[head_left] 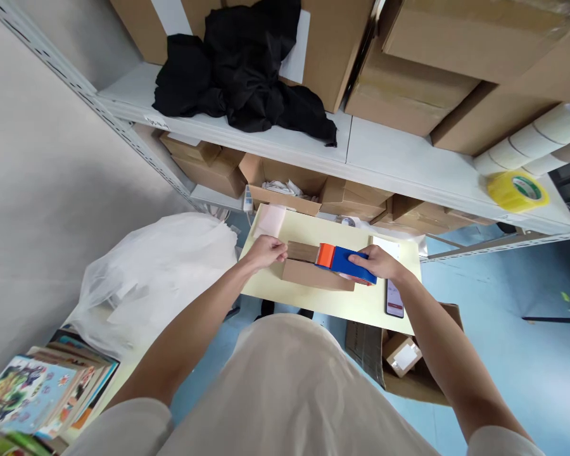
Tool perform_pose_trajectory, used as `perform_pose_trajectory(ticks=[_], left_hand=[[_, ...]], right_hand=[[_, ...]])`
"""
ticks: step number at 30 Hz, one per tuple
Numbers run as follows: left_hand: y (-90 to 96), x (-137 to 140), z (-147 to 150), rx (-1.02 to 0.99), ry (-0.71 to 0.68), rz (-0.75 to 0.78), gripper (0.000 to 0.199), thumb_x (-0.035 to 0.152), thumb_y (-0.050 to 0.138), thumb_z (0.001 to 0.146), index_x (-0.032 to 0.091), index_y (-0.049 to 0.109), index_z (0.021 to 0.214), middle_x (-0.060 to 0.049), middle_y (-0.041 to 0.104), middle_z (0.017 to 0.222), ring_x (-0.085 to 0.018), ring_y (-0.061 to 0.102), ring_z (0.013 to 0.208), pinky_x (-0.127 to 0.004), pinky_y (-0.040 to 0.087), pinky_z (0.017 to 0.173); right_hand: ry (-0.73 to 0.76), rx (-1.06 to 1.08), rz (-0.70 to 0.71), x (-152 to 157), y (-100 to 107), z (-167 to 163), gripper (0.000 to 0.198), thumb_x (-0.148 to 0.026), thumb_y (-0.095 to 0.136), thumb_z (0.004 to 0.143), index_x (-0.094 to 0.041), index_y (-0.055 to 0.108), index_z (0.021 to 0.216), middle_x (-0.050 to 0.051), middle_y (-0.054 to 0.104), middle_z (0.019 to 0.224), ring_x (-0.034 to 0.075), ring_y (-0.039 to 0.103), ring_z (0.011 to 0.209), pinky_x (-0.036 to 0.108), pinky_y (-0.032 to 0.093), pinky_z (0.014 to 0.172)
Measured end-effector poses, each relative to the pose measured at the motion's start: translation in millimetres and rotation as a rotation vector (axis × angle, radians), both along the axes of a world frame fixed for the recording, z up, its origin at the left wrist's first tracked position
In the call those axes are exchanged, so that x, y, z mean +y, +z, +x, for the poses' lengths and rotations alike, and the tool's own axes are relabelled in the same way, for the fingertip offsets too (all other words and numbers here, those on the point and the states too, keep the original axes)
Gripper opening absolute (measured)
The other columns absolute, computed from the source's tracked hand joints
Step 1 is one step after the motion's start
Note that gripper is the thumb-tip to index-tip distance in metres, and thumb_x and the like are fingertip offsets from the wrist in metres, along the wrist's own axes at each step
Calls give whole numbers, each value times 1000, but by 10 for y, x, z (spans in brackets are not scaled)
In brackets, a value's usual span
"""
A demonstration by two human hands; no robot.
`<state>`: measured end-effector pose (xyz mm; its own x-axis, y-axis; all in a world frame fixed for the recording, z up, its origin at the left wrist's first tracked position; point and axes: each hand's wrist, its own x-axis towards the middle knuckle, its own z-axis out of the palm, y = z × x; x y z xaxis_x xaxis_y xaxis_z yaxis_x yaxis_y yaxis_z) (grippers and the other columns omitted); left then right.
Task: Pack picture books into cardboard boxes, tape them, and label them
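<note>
A small brown cardboard box [317, 276] lies on the pale yellow table in front of me. My right hand [379, 261] is wrapped round a blue and orange tape dispenser [349, 261], held over the right part of the box. From its orange end a brownish strip of packing tape [301, 251] appears to run left along the top of the box. My left hand [269, 252] is closed in a pinch at the strip's left end, beside the box's left edge. The exact grip of its fingertips is too small to see clearly.
A phone [394, 297] lies on the table [313, 305] at right. An open carton [365, 351] with a small parcel [403, 354] stands below. Shelves with cartons [408, 88], black cloth [247, 69] and a yellow tape roll [517, 190] rise ahead. Books [33, 392] and a plastic bag [156, 272] are left.
</note>
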<state>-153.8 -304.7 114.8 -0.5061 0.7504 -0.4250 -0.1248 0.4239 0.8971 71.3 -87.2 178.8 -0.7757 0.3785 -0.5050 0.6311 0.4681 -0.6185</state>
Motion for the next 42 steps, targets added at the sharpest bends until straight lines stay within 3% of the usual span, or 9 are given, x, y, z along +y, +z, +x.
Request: perform_pose_trajectory(ticks=[7,16,24,31,35,39,42], left_hand=[[-153,-339,-270,-33,76,-52,26,39,69,65,14,62,63,-1,64,60,-9,56,52,-23,47,57],[-553,-524,-170,-168,81,-119,38,51,69,61,15,60,72,0,59,68,-11,55,67,-27,51,63],[-580,-816,-121,-160,89,-51,39,54,64,68,16,61,76,-2,60,76,-8,50,62,-27,52,62],[-940,-568,101,30,112,-111,31,46,56,73,16,61,73,-4,63,69,-11,54,58,-28,52,58],[-1168,-320,284,156,131,-126,22,35,52,76,17,62,69,-5,65,71,-16,60,69,-31,51,68],[-1303,-198,462,319,188,-160,21,31,50,78,15,63,75,-11,63,94,-23,59,98,-36,46,87],[-1385,-181,611,393,183,-176,32,32,40,85,13,60,101,-16,56,114,-26,51,114,-41,40,96]], right_hand=[[-3,-70,28,68,4,49,54,-69,53,70,-17,59,56,2,60,52,13,53,47,24,38,46],[146,-121,202,-38,-121,-199,56,-71,48,71,-19,53,51,2,55,50,14,51,50,26,37,49],[173,-155,218,-59,-95,-259,57,-71,47,71,-19,46,47,2,53,49,13,49,48,26,35,47],[238,-130,280,-108,-85,-295,57,-69,44,75,-20,41,46,2,51,47,14,50,50,26,36,50],[242,-127,304,-122,-96,-296,58,-69,43,75,-20,40,45,2,51,47,13,49,49,26,36,50],[236,-129,327,-132,-113,-280,58,-71,42,75,-20,40,45,3,51,47,14,49,50,25,35,49],[241,-139,336,-136,-121,-275,59,-72,41,74,-20,43,46,3,52,48,15,51,51,26,35,49]])
